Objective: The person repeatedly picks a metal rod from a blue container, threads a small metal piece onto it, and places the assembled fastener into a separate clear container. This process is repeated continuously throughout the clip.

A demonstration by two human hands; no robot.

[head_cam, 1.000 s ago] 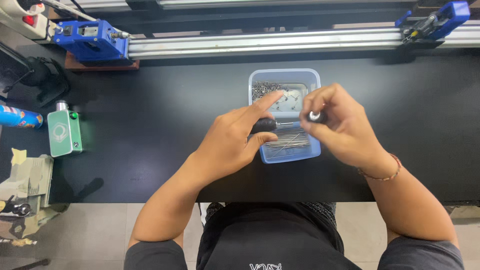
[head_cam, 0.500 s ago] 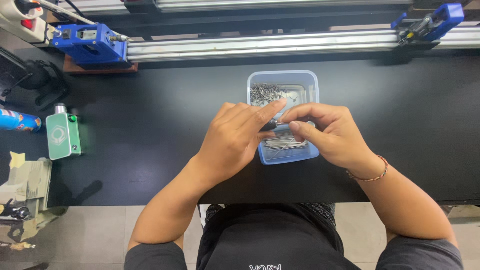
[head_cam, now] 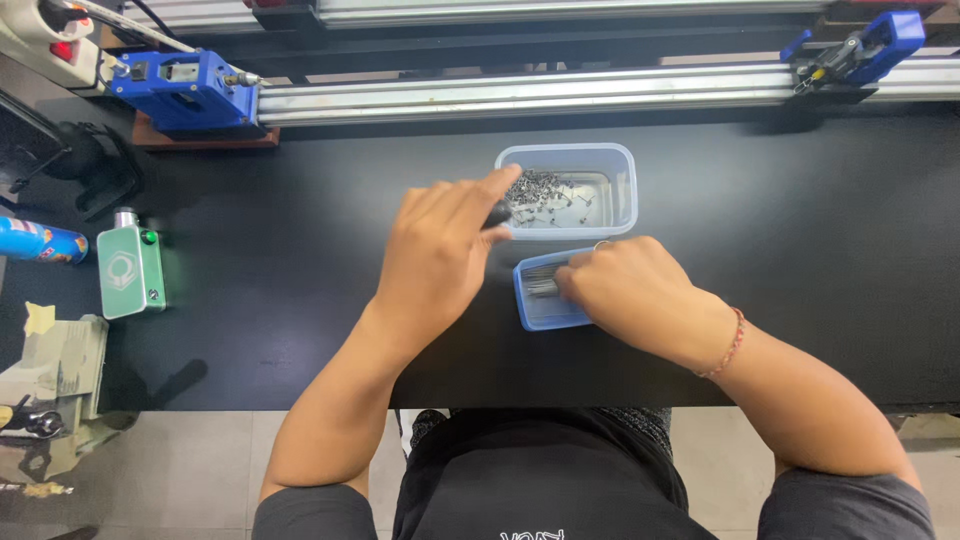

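The small dark part (head_cam: 497,213) sits pinched in your left hand (head_cam: 440,262) fingers beside the clear tub (head_cam: 622,190) of screws. Your right hand (head_cam: 630,290) fingers curl into the blue tray (head_cam: 532,305); their grip is hidden. Around lies a black tabletop (head_cam: 800,250), a metal rail (head_cam: 520,95) behind.

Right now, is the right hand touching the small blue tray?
Touching. The head view shows the right hand lying over the blue tray, its fingers reaching inside onto the metal pins, with no gap visible between hand and tray rim.
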